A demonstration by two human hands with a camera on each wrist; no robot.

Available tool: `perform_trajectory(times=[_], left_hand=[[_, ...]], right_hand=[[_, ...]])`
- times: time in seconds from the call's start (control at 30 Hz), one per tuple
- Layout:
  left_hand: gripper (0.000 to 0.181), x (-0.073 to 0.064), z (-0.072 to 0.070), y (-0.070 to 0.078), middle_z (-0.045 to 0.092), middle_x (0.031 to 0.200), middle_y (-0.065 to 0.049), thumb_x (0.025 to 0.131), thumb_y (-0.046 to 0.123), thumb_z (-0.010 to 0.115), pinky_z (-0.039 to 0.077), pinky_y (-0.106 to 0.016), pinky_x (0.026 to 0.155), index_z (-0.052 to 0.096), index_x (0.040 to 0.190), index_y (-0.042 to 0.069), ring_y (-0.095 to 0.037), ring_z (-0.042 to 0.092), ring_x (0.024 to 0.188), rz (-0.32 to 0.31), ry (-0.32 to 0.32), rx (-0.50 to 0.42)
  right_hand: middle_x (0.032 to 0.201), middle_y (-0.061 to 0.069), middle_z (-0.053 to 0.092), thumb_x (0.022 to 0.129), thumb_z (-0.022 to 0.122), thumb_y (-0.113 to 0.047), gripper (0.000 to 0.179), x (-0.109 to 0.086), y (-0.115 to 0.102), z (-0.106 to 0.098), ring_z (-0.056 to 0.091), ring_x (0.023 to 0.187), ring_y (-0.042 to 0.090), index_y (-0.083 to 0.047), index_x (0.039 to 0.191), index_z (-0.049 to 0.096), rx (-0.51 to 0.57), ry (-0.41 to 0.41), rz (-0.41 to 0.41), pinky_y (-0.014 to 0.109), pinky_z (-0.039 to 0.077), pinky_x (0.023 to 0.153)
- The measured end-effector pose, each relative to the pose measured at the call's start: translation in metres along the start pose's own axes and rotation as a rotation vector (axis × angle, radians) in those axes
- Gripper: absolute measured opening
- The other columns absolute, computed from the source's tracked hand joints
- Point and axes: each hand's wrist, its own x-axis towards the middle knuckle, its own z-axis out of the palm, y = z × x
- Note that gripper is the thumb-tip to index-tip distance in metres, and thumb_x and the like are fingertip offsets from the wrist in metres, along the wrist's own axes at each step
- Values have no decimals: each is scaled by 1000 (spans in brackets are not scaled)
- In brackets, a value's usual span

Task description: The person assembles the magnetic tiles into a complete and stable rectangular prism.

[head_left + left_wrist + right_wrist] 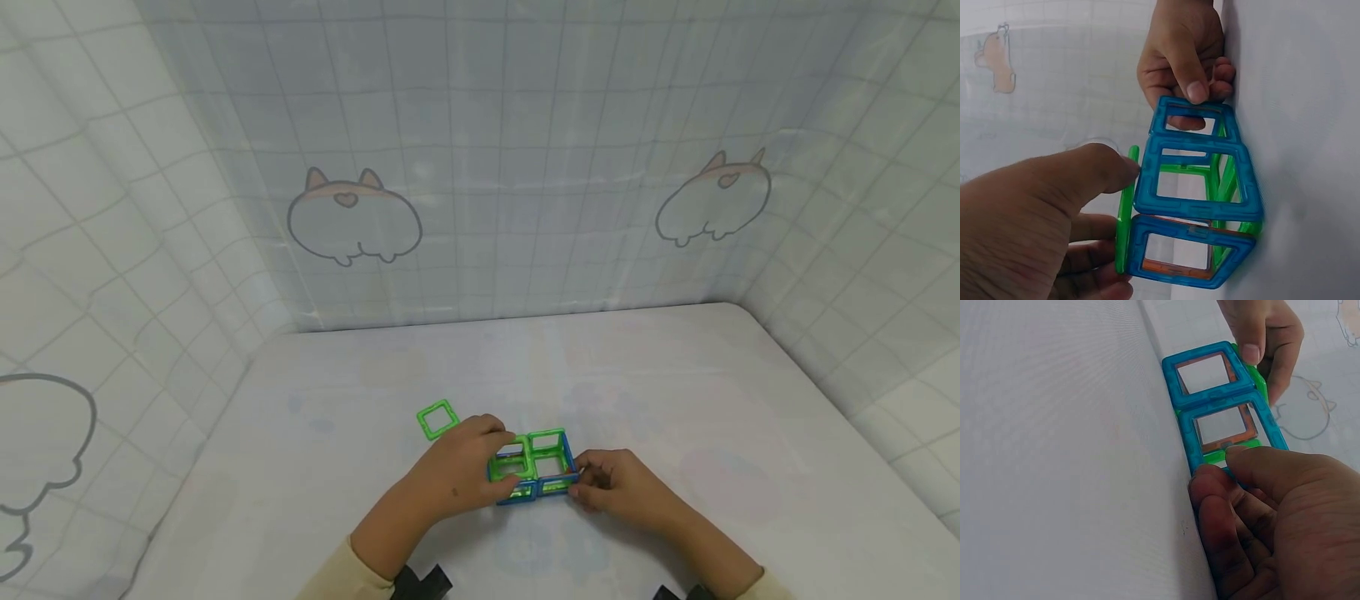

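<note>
A two-cube structure of magnetic tiles (537, 482), with open square frames in blue, green and orange, stands on the table between both hands. My left hand (467, 465) pinches a green square tile (1125, 209) between thumb and fingers, flat along the top of the left cube; whether it fully touches all edges cannot be told. My right hand (621, 485) grips the right end of the structure, thumb and curled fingers at a blue square tile (1194, 115). Orange tiles (1250, 422) show through the blue frames.
A loose green square tile (438, 419) lies flat just beyond the left hand. The white table (360, 367) is bounded by hanging curtains (510, 167) with grid lines and cartoon animals at the back and sides. Black straps (423, 583) show near the wrists.
</note>
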Motion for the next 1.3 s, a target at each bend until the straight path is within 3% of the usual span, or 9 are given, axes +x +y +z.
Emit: perform_trajectory(times=[0.33,0.4,0.53,0.63,0.73,1.0,1.3], left_hand=[[50,-1,4,-9,63,122,3,91,49,67,53,-33,97,68,126,13,-12,58,114,9,-19,-67],[50,-2,3,-13,63,123,3,92,49,64,53,-35,98,69,126,13,-13,58,116,5,9,-87],[44,-5,4,-26,65,121,4,92,44,63,53,-37,96,71,120,11,-13,60,115,-14,124,-117],[38,-6,7,-38,66,118,4,91,38,66,54,-37,95,72,116,11,-14,62,114,-47,195,-129],[36,-8,10,-51,66,118,5,91,36,66,53,-38,96,72,116,11,-14,62,114,-106,215,-136],[35,-10,18,-80,66,121,2,90,31,66,51,-42,100,72,118,9,-19,60,118,-284,238,-178],[49,-13,26,-102,62,128,-5,84,38,72,51,-43,98,67,124,10,-23,59,116,-377,215,-114]], right_hand=[[81,-6,72,93,71,-23,16,0,0,1,66,68,11,-13,105,68,-12,7,7,27,56,62],[81,-6,72,93,71,-23,17,0,0,1,66,68,11,-12,105,68,-15,9,8,27,56,62],[81,-7,72,92,71,-23,17,0,-1,1,65,68,11,-12,105,68,-22,15,12,26,56,62],[81,-7,72,92,71,-23,17,0,-1,1,65,68,10,-12,105,69,-28,21,14,26,55,62],[81,-7,72,92,71,-23,18,0,-1,1,65,68,10,-12,106,69,-24,19,12,26,55,62],[82,-6,72,93,71,-24,18,0,0,2,65,70,10,-12,105,68,-14,16,10,26,55,63],[83,-5,73,93,71,-22,18,1,0,3,67,70,11,-10,106,68,3,13,4,26,57,63]])
